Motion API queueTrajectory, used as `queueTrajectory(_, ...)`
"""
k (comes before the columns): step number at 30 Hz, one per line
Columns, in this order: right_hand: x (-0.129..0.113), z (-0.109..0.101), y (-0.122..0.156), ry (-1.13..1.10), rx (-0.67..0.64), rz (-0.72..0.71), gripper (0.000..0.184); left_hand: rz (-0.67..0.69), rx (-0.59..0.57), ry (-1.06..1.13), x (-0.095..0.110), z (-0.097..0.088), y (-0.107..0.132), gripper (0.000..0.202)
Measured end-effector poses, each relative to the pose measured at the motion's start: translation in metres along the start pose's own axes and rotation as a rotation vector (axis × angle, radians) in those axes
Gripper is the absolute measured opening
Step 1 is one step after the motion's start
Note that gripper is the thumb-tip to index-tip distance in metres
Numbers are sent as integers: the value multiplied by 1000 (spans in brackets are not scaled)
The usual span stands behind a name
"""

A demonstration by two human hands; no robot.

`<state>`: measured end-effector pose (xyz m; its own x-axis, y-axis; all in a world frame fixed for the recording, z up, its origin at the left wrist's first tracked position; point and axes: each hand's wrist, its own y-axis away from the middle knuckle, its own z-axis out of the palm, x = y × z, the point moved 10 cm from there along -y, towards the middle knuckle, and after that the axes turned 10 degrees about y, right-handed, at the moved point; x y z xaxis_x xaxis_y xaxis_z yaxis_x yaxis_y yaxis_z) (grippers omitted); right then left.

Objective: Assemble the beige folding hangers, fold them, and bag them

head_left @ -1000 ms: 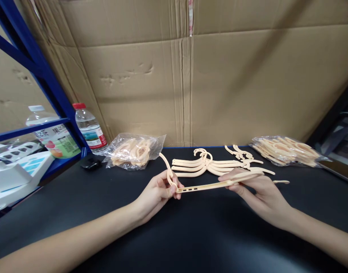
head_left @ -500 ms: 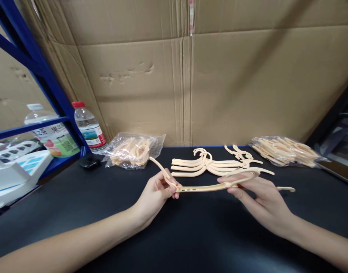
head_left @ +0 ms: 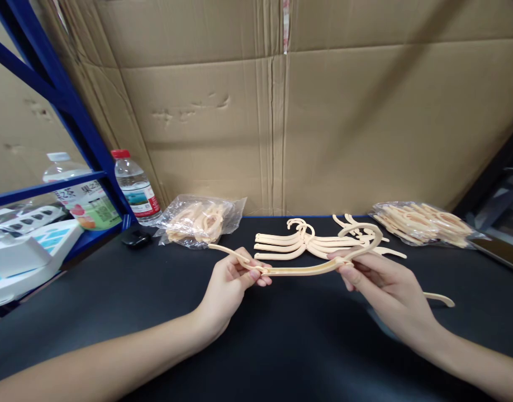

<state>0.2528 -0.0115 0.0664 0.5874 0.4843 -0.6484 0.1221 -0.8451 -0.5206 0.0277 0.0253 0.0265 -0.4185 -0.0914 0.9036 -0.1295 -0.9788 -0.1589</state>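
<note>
Left fingers [head_left: 253,274] pinched on beige hanger [head_left: 300,272]; right fingers [head_left: 349,273] clamped beside its hook [head_left: 378,239].

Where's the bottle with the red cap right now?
In the head view, the red-capped bottle stands at the back left, between the blue rack and a clear plastic bag of pale pieces.

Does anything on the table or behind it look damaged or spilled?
Only the cardboard behind the table looks damaged: small dents left of its centre seam. No spill shows; the held hanger looks intact.
</note>
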Motion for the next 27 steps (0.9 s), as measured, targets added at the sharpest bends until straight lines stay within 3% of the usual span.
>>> queueTrajectory(13, 4, -5, -2, -106, 47, 116, 25, -154, 42, 27, -6, 1, 6, 20)
queueTrajectory(21, 23, -12, -11, -316, 154, 243, 32, -369, 123, 154, -29, 8, 38, 17)
queueTrajectory(23, 29, -11, -15, -299, 152, 234, 35, -482, 50, 109, -41, 19, 52, 19)
queueTrajectory(25, 35, -8, -17, -231, 124, 220, 35, -528, -143, -29, -43, 39, 66, 17)
queueTrajectory(27, 39, -1, -18, -160, 80, 210, 33, -378, -382, -262, -29, 62, 73, 9)
